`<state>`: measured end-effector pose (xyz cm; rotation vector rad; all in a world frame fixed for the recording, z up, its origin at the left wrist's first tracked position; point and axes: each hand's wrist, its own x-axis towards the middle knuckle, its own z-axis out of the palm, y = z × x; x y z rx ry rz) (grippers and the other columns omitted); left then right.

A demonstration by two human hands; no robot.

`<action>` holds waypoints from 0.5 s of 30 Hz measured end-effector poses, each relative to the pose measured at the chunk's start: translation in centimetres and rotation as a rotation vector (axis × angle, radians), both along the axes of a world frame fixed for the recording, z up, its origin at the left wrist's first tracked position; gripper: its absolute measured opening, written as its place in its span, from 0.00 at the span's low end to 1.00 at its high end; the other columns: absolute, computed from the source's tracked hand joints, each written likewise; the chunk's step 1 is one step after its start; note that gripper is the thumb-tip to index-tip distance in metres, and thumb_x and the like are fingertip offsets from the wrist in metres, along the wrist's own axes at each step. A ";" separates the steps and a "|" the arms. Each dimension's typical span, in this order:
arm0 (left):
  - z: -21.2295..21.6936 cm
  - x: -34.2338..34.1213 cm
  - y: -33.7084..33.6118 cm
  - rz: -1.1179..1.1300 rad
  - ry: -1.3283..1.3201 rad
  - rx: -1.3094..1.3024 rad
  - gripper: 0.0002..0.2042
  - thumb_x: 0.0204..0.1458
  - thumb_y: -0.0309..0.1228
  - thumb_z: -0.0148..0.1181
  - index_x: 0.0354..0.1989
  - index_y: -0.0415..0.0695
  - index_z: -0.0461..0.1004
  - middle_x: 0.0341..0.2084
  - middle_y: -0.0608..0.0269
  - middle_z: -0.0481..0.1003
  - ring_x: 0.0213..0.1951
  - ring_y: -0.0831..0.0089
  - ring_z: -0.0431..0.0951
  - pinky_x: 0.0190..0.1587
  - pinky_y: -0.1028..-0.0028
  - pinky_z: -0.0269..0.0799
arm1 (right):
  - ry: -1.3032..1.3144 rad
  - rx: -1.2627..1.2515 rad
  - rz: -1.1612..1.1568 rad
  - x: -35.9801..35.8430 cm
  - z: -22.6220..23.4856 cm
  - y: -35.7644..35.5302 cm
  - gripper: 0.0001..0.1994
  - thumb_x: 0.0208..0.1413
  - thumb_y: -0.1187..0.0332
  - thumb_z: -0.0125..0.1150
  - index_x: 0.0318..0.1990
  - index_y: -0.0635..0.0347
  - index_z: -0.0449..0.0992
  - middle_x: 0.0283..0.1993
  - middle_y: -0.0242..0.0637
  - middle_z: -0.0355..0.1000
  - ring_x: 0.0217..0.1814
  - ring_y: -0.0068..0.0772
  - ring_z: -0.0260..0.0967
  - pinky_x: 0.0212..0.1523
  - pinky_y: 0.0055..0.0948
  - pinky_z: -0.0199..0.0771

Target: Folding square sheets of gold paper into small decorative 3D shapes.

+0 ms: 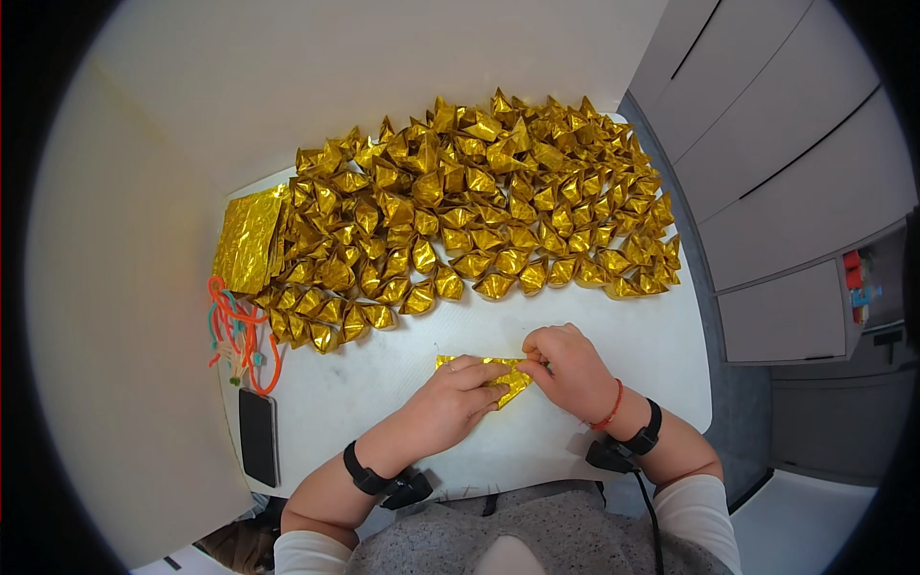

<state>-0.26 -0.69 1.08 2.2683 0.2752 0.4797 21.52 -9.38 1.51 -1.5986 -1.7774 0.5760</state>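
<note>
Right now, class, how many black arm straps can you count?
2: one black strap is worn behind the left hand, the other strap behind the right hand. No others show.

The foil sheet (515,387) is shiny gold, like the folded pieces (479,180) and the stacked sheets (249,238). The counter (355,412) is white. Orange cords (251,335) lie near a black phone (258,436). The bracelet (613,410) is red, the wristbands (359,471) black, the sleeves (704,517) white, the top (450,537) speckled grey.
</note>
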 end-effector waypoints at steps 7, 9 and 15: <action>0.0 0.0 0.0 0.003 0.010 -0.029 0.14 0.45 0.22 0.70 0.43 0.40 0.81 0.50 0.56 0.77 0.46 0.56 0.76 0.50 0.61 0.72 | -0.020 0.012 -0.003 0.0 0.1 0.0 0.11 0.50 0.74 0.67 0.37 0.57 0.69 0.31 0.41 0.71 0.35 0.49 0.69 0.40 0.42 0.65; 0.0 0.0 0.1 0.000 0.013 -0.048 0.14 0.45 0.22 0.70 0.43 0.40 0.81 0.50 0.56 0.77 0.46 0.56 0.76 0.50 0.61 0.73 | -0.029 0.012 -0.006 -0.1 0.0 0.0 0.11 0.49 0.74 0.67 0.37 0.57 0.69 0.31 0.41 0.71 0.35 0.49 0.69 0.40 0.42 0.65; 0.0 0.1 0.0 0.011 -0.002 -0.058 0.14 0.44 0.21 0.70 0.42 0.40 0.81 0.49 0.56 0.77 0.46 0.56 0.76 0.50 0.61 0.72 | -0.047 0.023 -0.003 -0.1 -0.6 -0.2 0.11 0.49 0.73 0.67 0.37 0.57 0.70 0.33 0.41 0.71 0.37 0.49 0.68 0.41 0.42 0.65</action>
